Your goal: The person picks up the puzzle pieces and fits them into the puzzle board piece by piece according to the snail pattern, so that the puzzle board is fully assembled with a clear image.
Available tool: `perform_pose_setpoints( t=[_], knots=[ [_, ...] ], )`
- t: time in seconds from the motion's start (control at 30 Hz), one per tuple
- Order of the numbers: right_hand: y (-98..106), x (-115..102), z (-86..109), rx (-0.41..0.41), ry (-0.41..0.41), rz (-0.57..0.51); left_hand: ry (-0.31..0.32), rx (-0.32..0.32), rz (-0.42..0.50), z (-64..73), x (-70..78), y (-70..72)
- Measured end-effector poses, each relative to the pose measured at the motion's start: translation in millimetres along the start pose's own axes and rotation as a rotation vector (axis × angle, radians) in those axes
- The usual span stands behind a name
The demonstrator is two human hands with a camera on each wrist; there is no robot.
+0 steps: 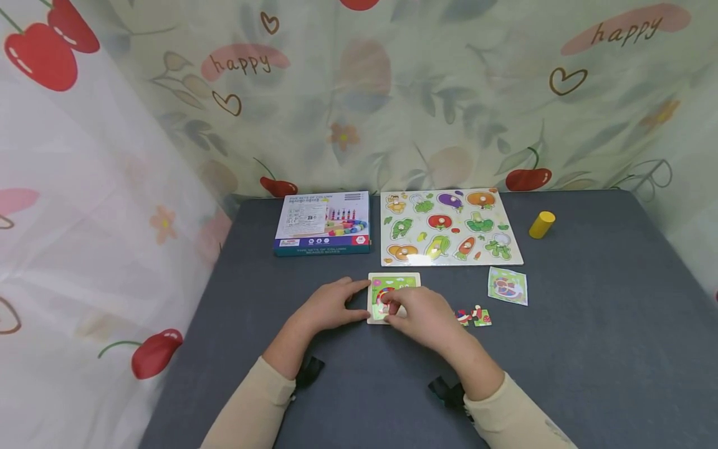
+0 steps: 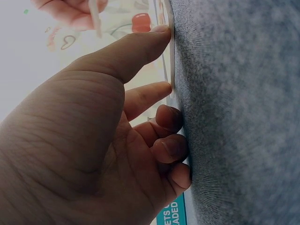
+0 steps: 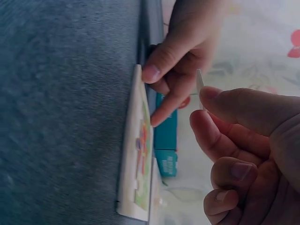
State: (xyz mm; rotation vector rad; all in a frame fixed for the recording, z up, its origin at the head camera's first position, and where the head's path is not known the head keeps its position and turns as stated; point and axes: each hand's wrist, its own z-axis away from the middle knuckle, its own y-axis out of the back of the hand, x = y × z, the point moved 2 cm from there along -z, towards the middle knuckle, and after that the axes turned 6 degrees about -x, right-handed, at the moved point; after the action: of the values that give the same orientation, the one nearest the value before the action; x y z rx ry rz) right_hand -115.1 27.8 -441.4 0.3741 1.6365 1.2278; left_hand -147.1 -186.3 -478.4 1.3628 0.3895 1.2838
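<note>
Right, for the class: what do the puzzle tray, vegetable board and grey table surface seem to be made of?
Puzzle tray: probably wood or fibreboard, matte; its rim looks pale and stiff.
Vegetable board: perhaps coated board, glossy; white glare shows near its front edge.
Grey table surface: likely fabric, dull; a fine, woven-looking grain shows up close.

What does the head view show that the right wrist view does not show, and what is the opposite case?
Only the head view shows the yellow cylinder, the picture card and the loose puzzle pieces.

Only the right wrist view clearly shows the held piece edge-on, pinched by the right hand, with a gap between it and the puzzle tray.

Both views show the puzzle tray, the right hand, the left hand touching the tray, and the teal-sided box.
</note>
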Motion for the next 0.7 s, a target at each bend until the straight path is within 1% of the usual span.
perform_pose_setpoints(
  t=[0.37,0.7],
  knots=[
    [-16,8,-7.5,0.006,-0.008,0.003,0.007,0.000,0.001,-1.2,-1.9,-1.8],
    [-25,16,-12.2,0.020,-0.028,-0.035,0.020,-0.014,0.008,-1.4,-0.4,-0.7]
  ],
)
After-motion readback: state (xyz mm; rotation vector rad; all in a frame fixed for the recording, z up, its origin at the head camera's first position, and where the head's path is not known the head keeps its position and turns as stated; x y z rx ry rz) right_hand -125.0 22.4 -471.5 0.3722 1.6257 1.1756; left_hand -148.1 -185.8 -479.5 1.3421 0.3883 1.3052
